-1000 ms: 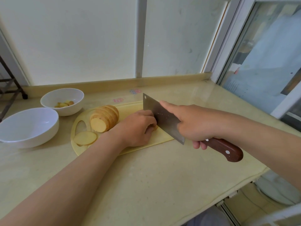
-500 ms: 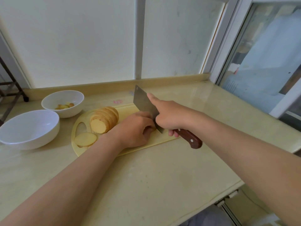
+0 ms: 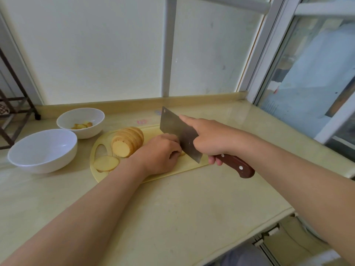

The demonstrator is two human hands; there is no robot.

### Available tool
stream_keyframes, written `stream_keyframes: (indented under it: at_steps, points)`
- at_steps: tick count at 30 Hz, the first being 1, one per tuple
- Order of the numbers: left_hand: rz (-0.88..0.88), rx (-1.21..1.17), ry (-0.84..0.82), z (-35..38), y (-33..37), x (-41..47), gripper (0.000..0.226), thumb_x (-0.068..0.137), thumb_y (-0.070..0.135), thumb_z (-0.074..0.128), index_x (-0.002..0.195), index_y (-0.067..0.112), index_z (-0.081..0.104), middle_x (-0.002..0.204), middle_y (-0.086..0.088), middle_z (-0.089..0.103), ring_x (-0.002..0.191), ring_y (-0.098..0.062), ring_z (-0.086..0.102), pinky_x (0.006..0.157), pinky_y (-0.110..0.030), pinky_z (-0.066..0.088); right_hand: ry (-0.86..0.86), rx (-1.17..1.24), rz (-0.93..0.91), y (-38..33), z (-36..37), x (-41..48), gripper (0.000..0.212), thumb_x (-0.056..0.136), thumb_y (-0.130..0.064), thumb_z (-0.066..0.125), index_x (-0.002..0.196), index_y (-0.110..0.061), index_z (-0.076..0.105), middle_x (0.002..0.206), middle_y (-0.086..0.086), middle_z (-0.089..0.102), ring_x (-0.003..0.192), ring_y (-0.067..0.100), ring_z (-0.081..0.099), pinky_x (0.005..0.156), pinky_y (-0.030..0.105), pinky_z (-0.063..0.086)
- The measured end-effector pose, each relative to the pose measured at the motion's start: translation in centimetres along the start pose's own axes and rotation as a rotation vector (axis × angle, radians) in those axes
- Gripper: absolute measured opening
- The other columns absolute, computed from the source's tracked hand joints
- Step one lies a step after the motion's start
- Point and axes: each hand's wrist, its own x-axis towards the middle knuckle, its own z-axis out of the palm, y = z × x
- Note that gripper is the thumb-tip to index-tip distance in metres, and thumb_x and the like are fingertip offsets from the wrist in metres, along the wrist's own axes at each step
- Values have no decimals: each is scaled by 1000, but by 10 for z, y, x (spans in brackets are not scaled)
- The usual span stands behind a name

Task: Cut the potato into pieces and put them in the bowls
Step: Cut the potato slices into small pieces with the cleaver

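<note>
Head cam, looking down over a beige counter (image 3: 172, 217). Up close, gripping the brown handle of a cleaver (image 3: 176, 129) with the right hand (image 3: 209, 139), fingers curled round it, index finger laid along the blade. Pinning down a bit of potato (image 3: 182, 153) with the left hand (image 3: 159, 152), fingers bent over it, knuckles right against the flat of the blade; can't really see most of it. All on a yellowish cutting board (image 3: 192, 164). Further along the board, got a fanned row of slices (image 3: 127, 142) leaning together, plus one loose slice (image 3: 106, 163) lying flat by the handle hole. Past the board's left edge, a big white bowl (image 3: 42, 150), then behind it a smaller white bowl (image 3: 80, 116) with a few potato chunks (image 3: 81, 125) inside.
</note>
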Motion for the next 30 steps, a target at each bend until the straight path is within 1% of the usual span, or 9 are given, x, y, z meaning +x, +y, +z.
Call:
stream_keyframes:
  at_steps: [4,6,9,12,16,19,23,27,30]
  points:
    - [7,-7,4,0,0,0,15,82,5,62,80,9,75,83,-2,65,76,-21,58,70,-36,53,-11,-17,-7,-3,0,-6,97,89,1,30,158,-62,4,92,7,58,35,11,57,43,26,52]
    - [4,-1,-2,1,-1,1,15,82,7,60,81,10,75,84,-2,65,77,-22,58,71,-37,53,-14,-19,0,-2,1,-7,95,90,1,31,158,-61,5,91,7,58,39,13,59,44,27,52]
    - [0,4,-7,2,-2,1,15,83,9,59,82,10,74,85,-2,64,78,-23,57,71,-38,52,-17,-24,7,0,3,-9,95,89,1,30,158,-62,6,106,5,57,49,19,64,46,29,53]
    - [-1,7,-19,1,-1,1,15,84,8,59,82,10,74,85,-2,64,78,-22,56,71,-37,52,-23,-35,15,4,3,-12,97,89,1,30,157,-62,4,130,6,50,48,19,65,46,29,53]
    - [0,5,-23,1,-2,0,14,84,7,60,81,10,74,85,-2,64,78,-22,57,71,-37,51,-58,-60,38,9,2,-21,97,89,1,30,158,-61,3,136,12,50,50,21,67,47,32,56]
    - [-4,2,-23,1,-2,0,14,84,7,60,82,10,74,86,-2,64,79,-21,57,72,-37,52,-76,-65,53,9,1,-25,99,88,1,30,157,-63,1,128,15,58,58,30,72,54,37,60]
    - [0,12,-21,2,-3,0,18,83,10,57,81,11,74,86,-2,65,79,-22,58,71,-37,52,-58,-26,57,5,13,-17,98,90,1,32,158,-61,-2,126,15,58,58,26,68,51,33,57]
    - [8,8,-17,3,-3,1,19,81,9,57,83,10,76,86,-4,66,79,-25,61,70,-37,53,-23,-9,22,-3,20,8,97,90,-1,34,160,-56,-5,92,16,66,57,26,66,48,30,57]
    - [7,0,-7,3,-1,0,17,81,6,61,86,11,76,89,-3,68,81,-25,62,72,-32,52,-12,6,20,-8,19,23,94,92,-3,33,161,-54,-5,86,18,67,55,26,63,49,32,57]
